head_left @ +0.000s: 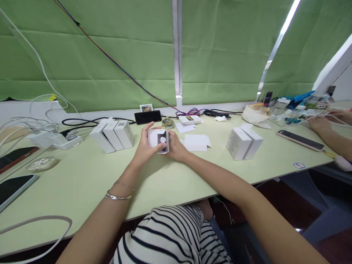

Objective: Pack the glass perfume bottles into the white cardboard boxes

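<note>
Both of my hands hold a small white box [154, 138] above the table, its open end turned toward me. Inside it shows a dark interior with a round silvery disc [163, 139]. My left hand [147, 145] wraps the box's left side, its thumb lying across the opening. Fingers of my right hand [176, 146] close on the right side; some are hidden behind the box. Just beyond stands a round glass-like object [167, 123]. Flat white card pieces [196, 142] lie right of my right hand.
White boxes stand at left [123, 135] and right [238, 143]. A black phone [147, 117] leans at the back; another phone [299, 140] lies at right. Power strips and cables [62, 139] crowd the left. At far right, another person's hand [320, 124] is near small clear parts.
</note>
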### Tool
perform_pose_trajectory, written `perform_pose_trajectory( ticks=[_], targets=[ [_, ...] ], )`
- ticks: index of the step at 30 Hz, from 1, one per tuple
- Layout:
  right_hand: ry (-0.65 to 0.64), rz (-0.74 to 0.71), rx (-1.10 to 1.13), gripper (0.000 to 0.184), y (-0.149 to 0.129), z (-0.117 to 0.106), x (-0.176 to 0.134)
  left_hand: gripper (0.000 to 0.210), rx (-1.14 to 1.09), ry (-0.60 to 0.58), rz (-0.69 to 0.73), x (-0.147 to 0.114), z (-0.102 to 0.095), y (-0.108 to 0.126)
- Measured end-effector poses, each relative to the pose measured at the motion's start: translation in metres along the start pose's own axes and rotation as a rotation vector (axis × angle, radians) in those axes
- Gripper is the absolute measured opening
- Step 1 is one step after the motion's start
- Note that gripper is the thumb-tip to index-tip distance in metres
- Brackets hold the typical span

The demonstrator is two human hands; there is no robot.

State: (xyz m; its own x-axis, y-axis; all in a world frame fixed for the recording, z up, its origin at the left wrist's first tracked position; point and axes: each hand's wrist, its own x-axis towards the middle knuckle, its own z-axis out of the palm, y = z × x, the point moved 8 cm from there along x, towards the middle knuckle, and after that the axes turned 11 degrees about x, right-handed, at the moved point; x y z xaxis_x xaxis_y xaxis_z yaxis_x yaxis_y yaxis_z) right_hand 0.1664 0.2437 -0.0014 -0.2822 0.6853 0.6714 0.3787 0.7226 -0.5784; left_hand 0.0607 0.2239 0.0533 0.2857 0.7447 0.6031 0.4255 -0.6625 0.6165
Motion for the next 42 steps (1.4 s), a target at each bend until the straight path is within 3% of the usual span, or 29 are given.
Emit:
perform_pose_trajectory(
  ticks=[4,9,14,20,28,36,40,42],
  targets=[
    [0.012,-0.068,-0.030,0.094,-0.004,0.001,0.000,0.085,0.125,0.005,-0.005,0.000,0.001,-0.006],
    [0.007,-0.029,0.001,0.096,-0.002,0.000,0.000,0.076,0.074,0.012,-0.033,-0.002,0.001,-0.007],
    [-0.059,-0.080,0.061,0.092,-0.008,0.000,0.001,0.047,-0.122,0.110,-0.169,-0.001,-0.006,-0.014],
    [-0.147,-0.202,0.046,0.086,-0.020,0.004,0.000,0.036,-0.137,0.250,-0.251,0.000,-0.020,-0.026],
    [-0.126,-0.219,0.040,0.088,-0.020,0.003,0.000,0.030,-0.122,0.236,-0.246,0.000,-0.018,-0.025],
    [-0.095,-0.190,-0.041,0.085,-0.018,0.004,0.001,0.025,-0.030,0.263,-0.213,0.000,-0.021,-0.021],
    [-0.014,-0.048,-0.204,0.082,-0.020,-0.005,0.002,0.032,0.196,0.390,-0.207,-0.001,-0.036,-0.024],
    [-0.008,0.010,-0.308,0.080,-0.024,-0.010,0.003,0.023,0.316,0.364,-0.265,-0.001,-0.039,-0.032]
  ],
)
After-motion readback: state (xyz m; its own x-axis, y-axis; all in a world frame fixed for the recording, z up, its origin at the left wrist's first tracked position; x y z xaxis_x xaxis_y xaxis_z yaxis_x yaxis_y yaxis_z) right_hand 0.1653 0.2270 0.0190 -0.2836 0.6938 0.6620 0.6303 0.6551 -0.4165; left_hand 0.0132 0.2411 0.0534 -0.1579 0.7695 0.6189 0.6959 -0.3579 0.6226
